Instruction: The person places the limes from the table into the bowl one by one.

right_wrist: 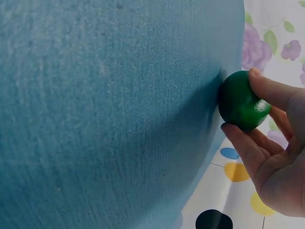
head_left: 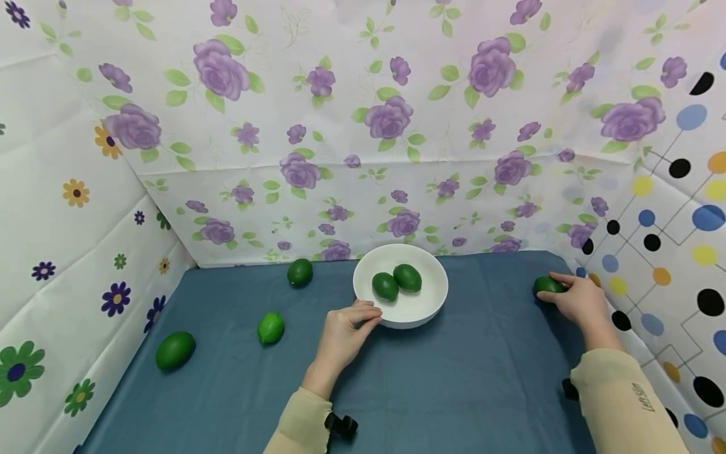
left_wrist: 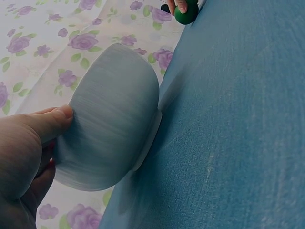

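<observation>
White bowl: landmark, upright on the blue counter (head_left: pixel 482 378); white bowl (head_left: pixel 430 291) has left inner lime (head_left: pixel 385 287) and right inner lime (head_left: pixel 408 278) in it, side by side
Left hand: left hand (head_left: pixel 345 333) at the bowl's near-left rim, thumb on outer wall, fingers pinching the rim
Right hand: right hand (head_left: pixel 583 304) well to the right of bowl, thumb and fingers pinching held lime (head_left: pixel 544 287)
Held lime: well right of bowl, by the counter's edge; looks like it touches the counter, contact hard to confirm
Loose limes: back lime (head_left: pixel 299 273) left of bowl; bright lime (head_left: pixel 270 328) left of bowl and nearer the person; big lime (head_left: pixel 176 350) farthest left of bowl
Sheets: rose-print sheet (head_left: pixel 391 120) behind bowl, daisy sheet (head_left: pixel 74 252) far left of it, dotted sheet (head_left: pixel 683 265) far right
Sleeves: beige, both arms, near side of bowl
</observation>
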{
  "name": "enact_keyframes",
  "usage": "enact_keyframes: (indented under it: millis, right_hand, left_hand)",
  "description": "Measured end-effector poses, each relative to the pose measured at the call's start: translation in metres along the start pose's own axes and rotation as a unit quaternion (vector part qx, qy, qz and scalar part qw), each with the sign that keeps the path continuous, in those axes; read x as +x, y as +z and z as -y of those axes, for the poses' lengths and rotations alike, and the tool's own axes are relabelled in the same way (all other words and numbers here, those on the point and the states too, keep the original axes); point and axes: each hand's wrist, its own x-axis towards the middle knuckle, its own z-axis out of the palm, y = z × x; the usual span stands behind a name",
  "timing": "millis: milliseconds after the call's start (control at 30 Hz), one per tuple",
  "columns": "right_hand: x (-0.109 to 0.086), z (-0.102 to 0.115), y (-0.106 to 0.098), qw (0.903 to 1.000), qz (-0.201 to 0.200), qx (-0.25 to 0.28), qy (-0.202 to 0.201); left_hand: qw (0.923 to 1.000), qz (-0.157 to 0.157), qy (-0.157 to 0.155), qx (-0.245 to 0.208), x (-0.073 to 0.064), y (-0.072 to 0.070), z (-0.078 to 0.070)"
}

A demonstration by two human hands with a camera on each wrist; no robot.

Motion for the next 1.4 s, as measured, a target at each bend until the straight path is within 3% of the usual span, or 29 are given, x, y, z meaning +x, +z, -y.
enact_keyframes:
  millis: [333, 1100, 1400]
  right_hand:
    - [0.002, 0.002, 0.006, 0.9995, -0.012, 0.007, -0.028]
    - [-0.004, 0.006, 0.02, 0.9964, -0.082, 0.007, -0.021]
    - [-0.007, 0.022, 0.024, 0.9921, -0.1, 0.01, -0.076]
  left_hand:
    - [1.0, 0.001, -0.002, 0.005, 0.0, -0.003, 0.0]
    - [1.0, 0.006, -0.003, -0.002, 0.0, -0.001, 0.0]
    - [1.0, 0.004, -0.002, 0.0, 0.0, -0.001, 0.0]
